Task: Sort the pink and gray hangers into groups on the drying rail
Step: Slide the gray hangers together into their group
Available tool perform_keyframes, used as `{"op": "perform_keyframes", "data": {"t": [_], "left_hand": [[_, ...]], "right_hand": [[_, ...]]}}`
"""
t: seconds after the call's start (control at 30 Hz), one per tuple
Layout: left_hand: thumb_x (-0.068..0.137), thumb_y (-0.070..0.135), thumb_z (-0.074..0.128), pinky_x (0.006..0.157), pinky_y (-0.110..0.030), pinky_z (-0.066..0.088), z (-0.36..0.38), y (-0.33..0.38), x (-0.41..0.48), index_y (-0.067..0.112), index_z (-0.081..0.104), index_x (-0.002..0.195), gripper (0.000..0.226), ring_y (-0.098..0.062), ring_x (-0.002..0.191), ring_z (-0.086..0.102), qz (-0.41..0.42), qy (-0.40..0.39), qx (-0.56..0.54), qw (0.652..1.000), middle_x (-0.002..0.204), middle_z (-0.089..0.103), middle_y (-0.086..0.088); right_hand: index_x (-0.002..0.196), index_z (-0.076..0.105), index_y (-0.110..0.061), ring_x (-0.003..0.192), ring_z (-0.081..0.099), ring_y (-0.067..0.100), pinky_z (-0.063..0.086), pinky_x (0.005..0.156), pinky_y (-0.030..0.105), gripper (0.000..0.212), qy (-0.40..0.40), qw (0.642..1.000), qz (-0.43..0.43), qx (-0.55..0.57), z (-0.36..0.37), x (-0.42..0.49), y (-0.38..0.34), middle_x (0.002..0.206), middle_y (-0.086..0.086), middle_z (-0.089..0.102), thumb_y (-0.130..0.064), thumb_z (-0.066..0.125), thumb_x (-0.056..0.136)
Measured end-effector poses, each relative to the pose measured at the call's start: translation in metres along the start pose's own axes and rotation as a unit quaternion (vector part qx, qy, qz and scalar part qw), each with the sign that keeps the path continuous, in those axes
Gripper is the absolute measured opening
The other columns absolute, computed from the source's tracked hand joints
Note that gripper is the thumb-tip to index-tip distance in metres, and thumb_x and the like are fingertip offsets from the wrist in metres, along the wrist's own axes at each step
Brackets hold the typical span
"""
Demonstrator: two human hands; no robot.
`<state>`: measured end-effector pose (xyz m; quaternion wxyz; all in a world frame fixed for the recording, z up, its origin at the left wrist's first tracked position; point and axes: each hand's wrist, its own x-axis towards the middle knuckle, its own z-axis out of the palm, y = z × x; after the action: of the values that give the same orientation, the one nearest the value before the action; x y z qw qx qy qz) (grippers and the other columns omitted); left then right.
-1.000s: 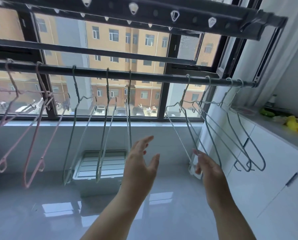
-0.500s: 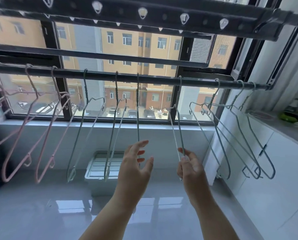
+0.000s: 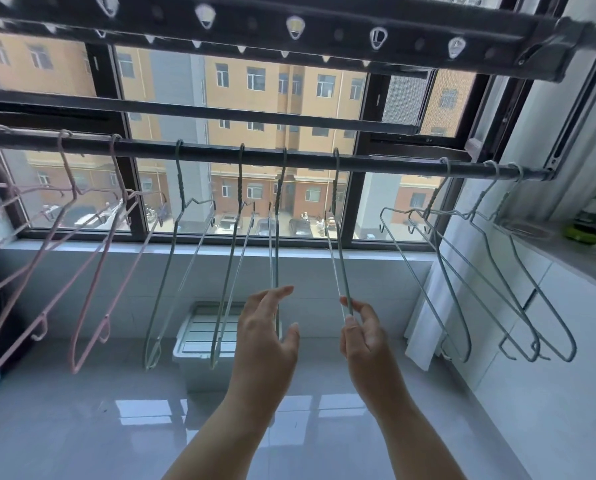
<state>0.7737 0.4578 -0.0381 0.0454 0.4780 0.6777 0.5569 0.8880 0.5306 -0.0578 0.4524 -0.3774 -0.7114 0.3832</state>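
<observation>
A dark drying rail (image 3: pixel 310 159) runs across the window. Pink hangers (image 3: pixel 92 258) hang in a group at its left end. Several gray hangers (image 3: pixel 227 265) hang along the middle, and three more gray hangers (image 3: pixel 480 271) sit bunched at the right end. My right hand (image 3: pixel 362 332) pinches the bottom of one gray hanger (image 3: pixel 339 258), seen edge-on in the middle of the rail. My left hand (image 3: pixel 265 334) is open with fingers spread, just in front of the neighbouring gray hanger (image 3: pixel 275 244), not gripping it.
A second rail and a perforated rack bar (image 3: pixel 289 26) run overhead. A white lidded plastic box (image 3: pixel 199 341) stands on the tiled floor below the hangers. A white cabinet with a counter (image 3: pixel 566 258) lines the right wall; small items lie on it.
My right hand has slid the gray hanger leftward along the rail, away from the right-end bunch toward the middle group. My left hand stayed open nearby.
</observation>
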Motion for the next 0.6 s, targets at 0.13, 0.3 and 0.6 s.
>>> {"op": "perform_keyframes", "data": {"t": [0.13, 0.3, 0.6], "left_hand": [[0.08, 0.001, 0.06, 0.094, -0.027, 0.041, -0.0004, -0.0017, -0.0017, 0.03, 0.052, 0.116, 0.047, -0.009, 0.106, 0.047, -0.006, -0.007, -0.007, 1.0, 0.111, 0.049, 0.01], [0.079, 0.002, 0.06, 0.083, -0.01, 0.029, -0.0009, -0.0044, -0.0018, 0.031, 0.053, 0.114, 0.046, -0.006, 0.1, 0.046, -0.011, -0.015, -0.006, 1.0, 0.11, 0.051, 0.008], [0.078, 0.003, 0.061, 0.076, -0.004, 0.029, -0.0013, -0.0052, -0.0013, 0.032, 0.054, 0.111, 0.045, -0.005, 0.098, 0.046, -0.011, -0.021, -0.01, 1.0, 0.11, 0.052, 0.009]], "right_hand": [[0.114, 0.05, -0.02, 0.038, 0.035, 0.003, 0.03, 0.043, 0.012, 0.026, -0.007, 1.0, -0.005, -0.01, 0.0029, -0.0043, -0.0021, 0.05, -0.009, 0.037, -0.012, 0.035, 0.095], [0.115, 0.05, -0.02, 0.038, 0.035, 0.003, 0.03, 0.042, 0.011, 0.026, -0.01, 1.0, -0.004, -0.007, 0.0056, -0.003, -0.0026, 0.05, -0.009, 0.038, -0.012, 0.035, 0.095], [0.116, 0.05, -0.019, 0.04, 0.033, 0.003, 0.03, 0.045, 0.014, 0.027, -0.012, 1.0, 0.005, 0.005, 0.0092, 0.0019, -0.0014, 0.051, -0.01, 0.039, -0.011, 0.035, 0.095]]}}
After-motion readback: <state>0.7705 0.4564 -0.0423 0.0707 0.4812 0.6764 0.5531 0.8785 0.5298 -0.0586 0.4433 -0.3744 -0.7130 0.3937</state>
